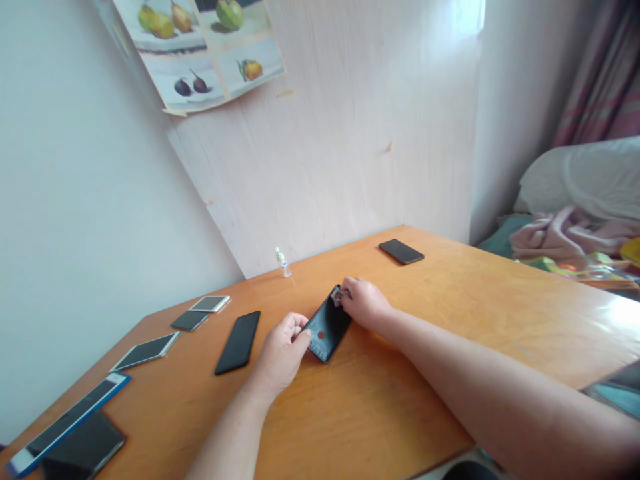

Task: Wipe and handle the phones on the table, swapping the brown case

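A black phone back cover (334, 328) with a round hole is tilted up off the wooden table, its inner side towards me. My left hand (283, 351) is closed on its near left edge, thumb on the inside face. At the cover's far end, my right hand (366, 303) pinches a small crumpled greyish wipe (337, 297) against the inner surface. Those fingertips partly hide the wipe. Left of my left hand, a black phone (239, 341) lies flat on the table.
Several more phones lie along the left side, among them a white one (146, 351) and a blue-edged one (70, 420). A small clear spray bottle (285, 265) stands near the wall. Another dark phone (401, 251) rests at the back right of the wooden table (480, 300).
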